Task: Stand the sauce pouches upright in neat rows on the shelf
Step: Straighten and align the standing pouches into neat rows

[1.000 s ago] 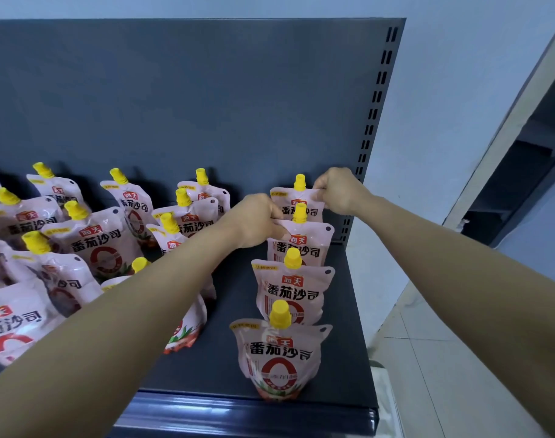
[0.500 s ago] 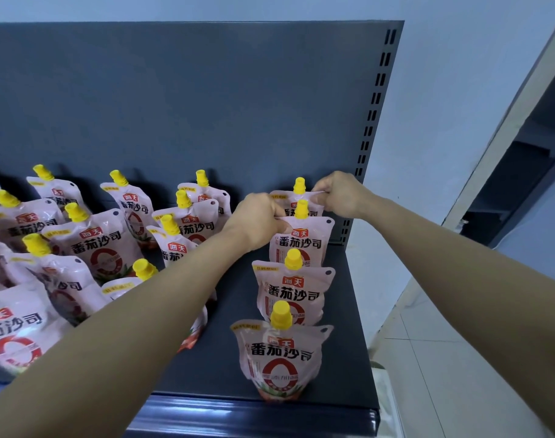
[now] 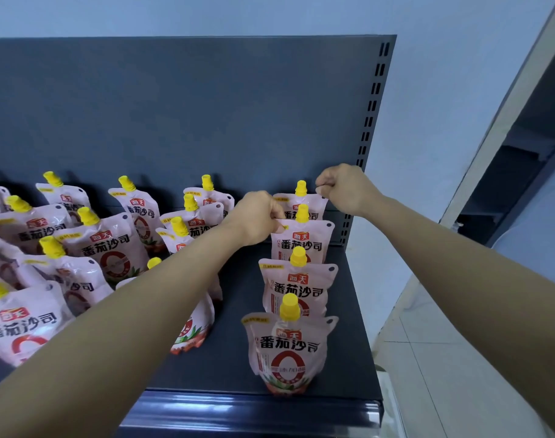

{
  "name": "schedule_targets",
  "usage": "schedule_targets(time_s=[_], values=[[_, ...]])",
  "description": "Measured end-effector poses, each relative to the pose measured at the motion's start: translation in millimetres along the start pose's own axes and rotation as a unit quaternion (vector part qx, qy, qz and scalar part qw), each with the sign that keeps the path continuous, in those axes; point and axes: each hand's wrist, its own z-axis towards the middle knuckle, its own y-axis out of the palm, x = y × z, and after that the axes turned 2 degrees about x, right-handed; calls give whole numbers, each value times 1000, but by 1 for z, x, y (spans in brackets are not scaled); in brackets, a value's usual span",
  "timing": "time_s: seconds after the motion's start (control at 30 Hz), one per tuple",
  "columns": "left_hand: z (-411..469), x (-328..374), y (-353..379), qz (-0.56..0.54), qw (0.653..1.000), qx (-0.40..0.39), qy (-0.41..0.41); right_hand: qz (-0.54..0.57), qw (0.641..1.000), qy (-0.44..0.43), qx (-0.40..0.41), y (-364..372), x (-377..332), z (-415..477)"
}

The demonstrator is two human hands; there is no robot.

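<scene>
Left grip: my left hand [image 3: 257, 216] is pinched narrow on the top left corner of the second pouch from the back [image 3: 302, 243].
Right grip: my right hand [image 3: 344, 188] is closed tight on the top right corner of the rear pouch [image 3: 298, 203], close to the back panel [image 3: 187, 115].
Where the work is: a single row of four sauce pouches stands upright at the right end of the shelf [image 3: 348, 343], front pouch [image 3: 288, 352] near the lip.
Risk: these pouches are soft, I judge; tugging one corner could tip it onto the third pouch [image 3: 296, 287] and topple the row forward.
Cause: uneven pull between my two hands, or letting go before the base sits flat.
Around: leaning, crowded pouches [image 3: 108, 248] at left are unsorted.
In the way: my left forearm crosses one loose pouch [image 3: 190, 330]; sweeping back could knock it.
</scene>
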Motion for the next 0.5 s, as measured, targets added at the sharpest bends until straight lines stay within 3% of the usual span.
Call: schedule_targets(time_s=[0.23,0.5], values=[[-9,2,-4,-15,1000,-2,10,-14,999,-32,33,-16,-24,-20],[-50,5,-70,-49,996,68,32,-17,995,-98,-19,-21,-84,-40]])
